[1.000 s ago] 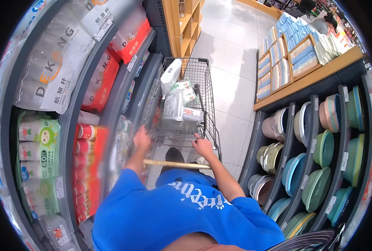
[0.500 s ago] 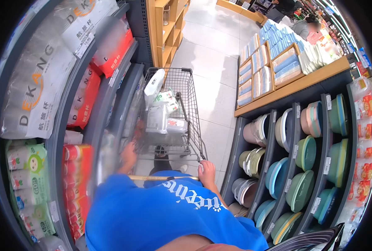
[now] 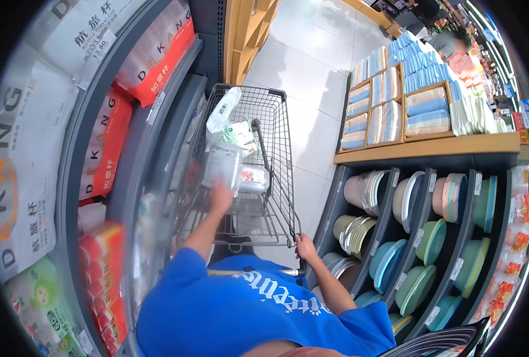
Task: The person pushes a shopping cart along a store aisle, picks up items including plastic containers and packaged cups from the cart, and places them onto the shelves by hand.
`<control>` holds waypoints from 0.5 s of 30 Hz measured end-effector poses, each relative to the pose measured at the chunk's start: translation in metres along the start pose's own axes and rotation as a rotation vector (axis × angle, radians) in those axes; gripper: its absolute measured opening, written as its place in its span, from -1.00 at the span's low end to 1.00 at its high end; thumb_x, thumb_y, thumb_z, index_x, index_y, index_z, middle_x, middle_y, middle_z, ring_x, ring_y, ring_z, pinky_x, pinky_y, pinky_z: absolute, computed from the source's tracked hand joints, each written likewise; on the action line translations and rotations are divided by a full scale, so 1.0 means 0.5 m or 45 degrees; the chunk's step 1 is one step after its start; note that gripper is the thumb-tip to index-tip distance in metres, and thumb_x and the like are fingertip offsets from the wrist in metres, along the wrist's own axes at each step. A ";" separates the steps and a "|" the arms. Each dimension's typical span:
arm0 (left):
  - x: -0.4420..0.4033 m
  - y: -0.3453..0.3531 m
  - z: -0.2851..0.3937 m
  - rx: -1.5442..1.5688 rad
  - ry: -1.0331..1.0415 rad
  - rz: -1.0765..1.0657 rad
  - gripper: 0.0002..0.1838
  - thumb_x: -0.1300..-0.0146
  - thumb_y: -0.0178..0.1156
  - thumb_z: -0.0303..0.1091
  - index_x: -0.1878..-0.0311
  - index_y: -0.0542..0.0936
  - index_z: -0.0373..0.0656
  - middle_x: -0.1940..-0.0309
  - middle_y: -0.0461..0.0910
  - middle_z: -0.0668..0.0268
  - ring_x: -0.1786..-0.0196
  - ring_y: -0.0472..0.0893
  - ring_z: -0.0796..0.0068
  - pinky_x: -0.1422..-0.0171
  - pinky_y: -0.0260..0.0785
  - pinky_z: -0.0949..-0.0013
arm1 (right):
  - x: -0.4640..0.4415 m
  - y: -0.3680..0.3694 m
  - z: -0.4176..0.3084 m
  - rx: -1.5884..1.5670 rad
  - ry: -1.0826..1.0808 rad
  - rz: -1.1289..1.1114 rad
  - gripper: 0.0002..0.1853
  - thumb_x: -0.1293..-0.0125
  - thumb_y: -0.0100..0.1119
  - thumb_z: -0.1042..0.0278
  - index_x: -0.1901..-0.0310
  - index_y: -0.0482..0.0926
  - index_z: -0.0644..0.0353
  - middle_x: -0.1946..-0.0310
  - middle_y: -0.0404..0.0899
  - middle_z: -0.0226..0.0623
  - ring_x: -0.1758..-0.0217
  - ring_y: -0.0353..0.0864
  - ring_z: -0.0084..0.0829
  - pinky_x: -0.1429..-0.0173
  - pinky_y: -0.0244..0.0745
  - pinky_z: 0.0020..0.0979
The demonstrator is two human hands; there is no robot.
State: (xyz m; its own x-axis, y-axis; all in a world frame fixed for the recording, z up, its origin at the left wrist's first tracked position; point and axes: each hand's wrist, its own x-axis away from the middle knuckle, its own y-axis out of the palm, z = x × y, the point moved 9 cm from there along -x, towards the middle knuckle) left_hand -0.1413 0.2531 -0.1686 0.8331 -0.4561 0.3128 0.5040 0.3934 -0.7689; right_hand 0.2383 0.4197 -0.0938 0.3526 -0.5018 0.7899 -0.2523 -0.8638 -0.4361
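Note:
A wire shopping cart (image 3: 289, 178) stands in front of me in the aisle. My right hand (image 3: 304, 246) is closed round its near right corner. Over the basket reaches my left hand (image 3: 221, 197), blurred, at the near side of a clear plastic pack (image 3: 224, 163); whether its fingers touch the pack is unclear. Beside that pack lies a clear box with a red and white label (image 3: 254, 178). A green and white pack (image 3: 239, 135) and a white plastic package (image 3: 223, 111) are farther forward in the basket.
Shelves on my left hold bagged plastic cups (image 3: 104, 143) and red packs (image 3: 101, 279). To the right, a rack holds plastic basins (image 3: 387, 260) below a counter of folded towels (image 3: 428, 102). A wooden shelf (image 3: 249, 41) stands ahead left; a person (image 3: 452, 43) is far right.
My left hand has swung from beside the left shelf to over the packs in the cart. My right hand stays at the cart's corner, and the view has shifted slightly.

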 end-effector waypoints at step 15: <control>-0.109 0.171 -0.005 -0.467 -0.081 -0.179 -0.26 -0.22 0.39 -0.06 -0.48 0.38 0.32 -0.68 -0.33 0.04 -0.64 -0.13 -0.36 -0.43 0.11 -0.56 | -0.036 -0.090 0.015 0.246 0.038 0.089 -0.57 -0.60 -0.14 0.06 0.02 0.57 0.30 0.64 0.58 -0.15 0.65 0.68 -0.26 0.45 0.59 -0.22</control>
State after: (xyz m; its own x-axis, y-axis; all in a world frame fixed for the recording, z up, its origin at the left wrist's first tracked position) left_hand -0.1439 0.3097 -0.2525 0.7799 -0.4304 0.4545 0.5092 0.0140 -0.8606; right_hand 0.2498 0.4671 -0.0917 0.3130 -0.5619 0.7657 -0.0966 -0.8209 -0.5629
